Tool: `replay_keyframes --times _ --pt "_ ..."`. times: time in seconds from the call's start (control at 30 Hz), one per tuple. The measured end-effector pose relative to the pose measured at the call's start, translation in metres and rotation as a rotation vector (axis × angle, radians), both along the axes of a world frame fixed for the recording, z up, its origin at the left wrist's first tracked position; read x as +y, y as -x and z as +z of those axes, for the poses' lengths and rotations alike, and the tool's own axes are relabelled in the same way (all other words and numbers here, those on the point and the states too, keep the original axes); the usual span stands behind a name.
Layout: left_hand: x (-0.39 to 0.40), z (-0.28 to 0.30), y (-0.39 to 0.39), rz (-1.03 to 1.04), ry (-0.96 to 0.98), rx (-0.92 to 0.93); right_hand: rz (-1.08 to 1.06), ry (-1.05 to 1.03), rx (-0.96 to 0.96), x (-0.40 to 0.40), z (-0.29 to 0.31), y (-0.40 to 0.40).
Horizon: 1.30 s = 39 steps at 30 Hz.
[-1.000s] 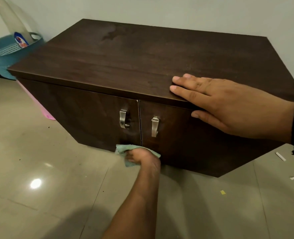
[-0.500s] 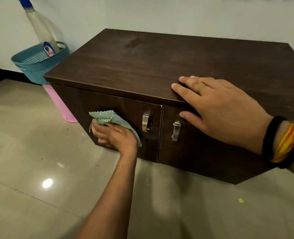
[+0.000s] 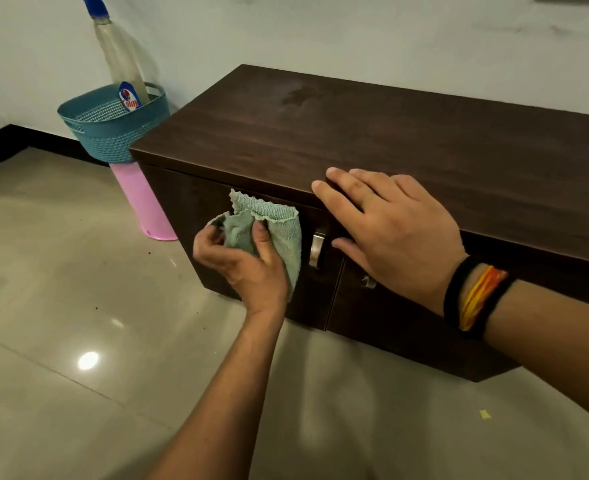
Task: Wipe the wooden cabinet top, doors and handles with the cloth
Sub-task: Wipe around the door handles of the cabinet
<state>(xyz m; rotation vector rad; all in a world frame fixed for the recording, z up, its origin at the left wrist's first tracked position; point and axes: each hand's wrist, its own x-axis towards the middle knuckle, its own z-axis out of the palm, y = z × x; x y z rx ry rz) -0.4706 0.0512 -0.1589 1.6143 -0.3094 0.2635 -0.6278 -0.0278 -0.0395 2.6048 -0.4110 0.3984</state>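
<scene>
A low dark wooden cabinet (image 3: 372, 133) with two doors stands on the tiled floor. My left hand (image 3: 244, 268) grips a pale green cloth (image 3: 279, 230) and holds it in front of the left door (image 3: 189, 209), near its top edge. The left door's metal handle (image 3: 316, 249) shows just right of the cloth. My right hand (image 3: 390, 230) lies flat on the cabinet's front top edge, fingers spread, thumb hanging over the doors. It hides most of the right door's handle (image 3: 368, 281).
A teal basket (image 3: 113, 133) holding a spray bottle (image 3: 120, 53) sits on a pink bucket (image 3: 144, 202) at the cabinet's left end, against the wall. Glossy floor tiles (image 3: 78, 306) spread in front, with a yellow scrap (image 3: 484, 414) at the right.
My left hand has risen with the cloth from the bottom of the doors to the upper part of the left door. The view shifted left; my right hand stayed on the top edge.
</scene>
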Motion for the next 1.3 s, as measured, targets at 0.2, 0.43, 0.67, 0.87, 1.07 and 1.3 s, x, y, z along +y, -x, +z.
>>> replay_keyframes --times 0.2,0.43,0.67,0.87,1.07,1.3 --pt "-0.001 0.002 0.007 0.206 -0.135 0.142 0.118 0.022 -0.057 0.000 -0.005 0.001" --pt "0.004 0.001 0.016 -0.065 -0.125 -0.111 0.222 0.095 -0.071 -0.005 -0.013 -0.001" --pt "0.005 0.013 0.053 -0.274 -0.122 -0.313 0.232 0.101 -0.090 -0.002 -0.016 -0.004" --pt "0.010 -0.001 0.056 -0.303 -0.161 -0.346 0.205 0.087 -0.048 0.001 -0.012 -0.004" --pt "0.022 -0.023 0.053 -0.343 -0.080 -0.311 0.182 0.109 -0.022 0.004 -0.011 -0.003" --pt "0.013 0.011 0.053 -0.309 -0.024 -0.252 0.172 0.073 -0.036 0.005 -0.010 -0.004"
